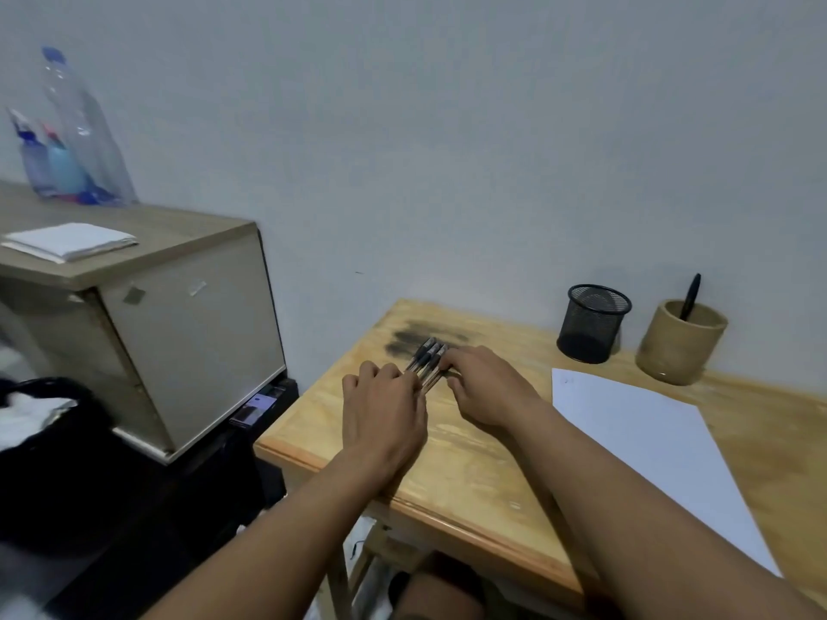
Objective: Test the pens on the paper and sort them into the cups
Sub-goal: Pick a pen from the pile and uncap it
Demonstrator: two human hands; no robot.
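A: Okay, where are the pens [427,358]?
B: Bundled side by side on the wooden table [452,467], lying over a dark smudge [414,337], tips pointing away toward the wall.
A: Hands?
B: Left hand [385,409] is at the bundle's left near end, fingers curled, tips hidden behind the knuckles, so I can't tell if it has a grip. Right hand [488,387] is on the bundle's right side, fingers bent and close together, tips touching the outer pen, thumb just below them. Pinch or only touch, I can't tell.
A: Pens between the hands, then?
B: Yes, far ends sticking out past both sets of fingers.
A: Rest?
B: White paper [649,449] lies to the right, apart from the hands. Black mesh cup [593,324] and tan round cup [680,346] stand behind it; one black pen [690,297] stands in the tan cup.
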